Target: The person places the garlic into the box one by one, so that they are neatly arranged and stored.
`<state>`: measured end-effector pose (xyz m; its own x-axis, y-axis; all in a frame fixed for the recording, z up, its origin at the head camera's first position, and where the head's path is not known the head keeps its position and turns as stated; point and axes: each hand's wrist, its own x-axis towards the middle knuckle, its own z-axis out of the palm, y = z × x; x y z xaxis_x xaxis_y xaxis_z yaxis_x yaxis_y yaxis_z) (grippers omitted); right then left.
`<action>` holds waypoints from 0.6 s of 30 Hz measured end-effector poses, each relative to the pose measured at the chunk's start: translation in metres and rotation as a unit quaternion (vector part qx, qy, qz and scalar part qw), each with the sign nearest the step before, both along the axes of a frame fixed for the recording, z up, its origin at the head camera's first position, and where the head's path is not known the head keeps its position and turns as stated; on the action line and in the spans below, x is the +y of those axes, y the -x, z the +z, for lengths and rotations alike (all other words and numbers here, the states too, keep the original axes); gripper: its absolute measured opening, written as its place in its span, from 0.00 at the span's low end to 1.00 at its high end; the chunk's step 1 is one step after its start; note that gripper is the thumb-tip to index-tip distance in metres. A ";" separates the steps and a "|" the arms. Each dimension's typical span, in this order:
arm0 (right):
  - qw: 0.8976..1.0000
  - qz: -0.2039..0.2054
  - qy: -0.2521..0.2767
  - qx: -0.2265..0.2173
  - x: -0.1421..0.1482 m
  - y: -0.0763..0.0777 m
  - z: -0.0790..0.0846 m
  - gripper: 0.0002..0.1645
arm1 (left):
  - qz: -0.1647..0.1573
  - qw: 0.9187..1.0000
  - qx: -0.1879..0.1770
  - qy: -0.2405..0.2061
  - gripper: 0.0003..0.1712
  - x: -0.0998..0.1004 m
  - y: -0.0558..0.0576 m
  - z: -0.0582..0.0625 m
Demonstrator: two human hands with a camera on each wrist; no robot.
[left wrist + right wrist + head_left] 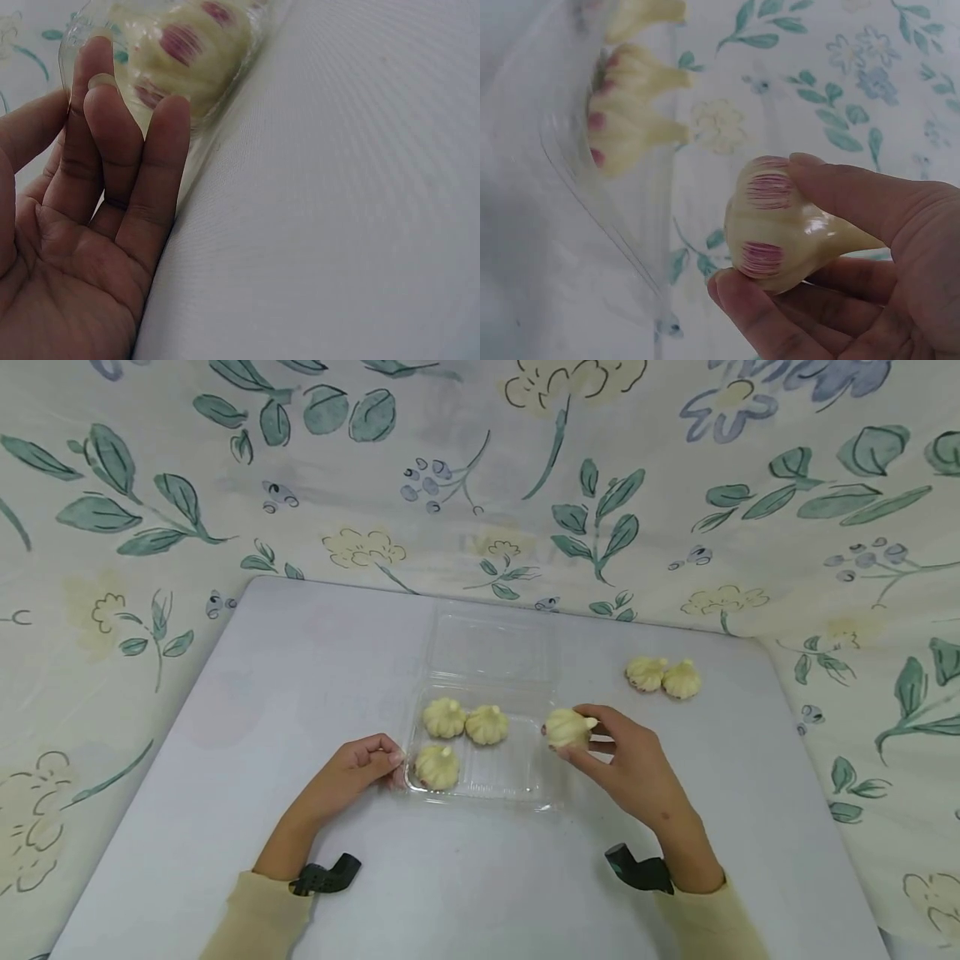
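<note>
Garlic bulb (567, 728), pale cream with purple patches, is what I have in the right hand (633, 768): its grip is closed around the bulb, thumb on one side and fingers on the other. From the right wrist view I can see the purple-streaked end facing outward and the stem pointing back toward the palm. I have this bulb raised just beside the right edge of a clear container (498, 777), which lies open on the white counter (315, 643), its lid (491, 647) folded back on the far side.

At the container's left edge I have the left hand (356, 772), its grip pinching the plastic rim. Inside, toward the left, sit three more bulbs: a front bulb (437, 767) in the near left corner, a back left bulb (444, 717) behind it, and a back middle bulb (487, 725) beside that one. Farther right on the counter, well apart from the container, a pair of bulbs (647, 673) lie touching.

Beyond the counter I see a floral cloth (465, 410) with green leaves. Both forearms wear pale yellow sleeves (258, 914).
</note>
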<state>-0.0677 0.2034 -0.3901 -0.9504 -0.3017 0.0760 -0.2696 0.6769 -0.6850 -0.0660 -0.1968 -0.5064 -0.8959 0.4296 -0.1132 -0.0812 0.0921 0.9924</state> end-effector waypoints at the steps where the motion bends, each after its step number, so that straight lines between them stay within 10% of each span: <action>1: 1.000 0.006 0.003 -0.004 -0.004 0.000 -0.002 0.32 | 0.000 1.000 0.000 -0.001 0.10 0.000 0.000 0.000; 18: 0.994 0.088 0.034 -0.062 -0.061 -0.002 -0.046 0.32 | 0.001 1.000 -0.004 0.002 0.10 0.000 -0.001 -0.001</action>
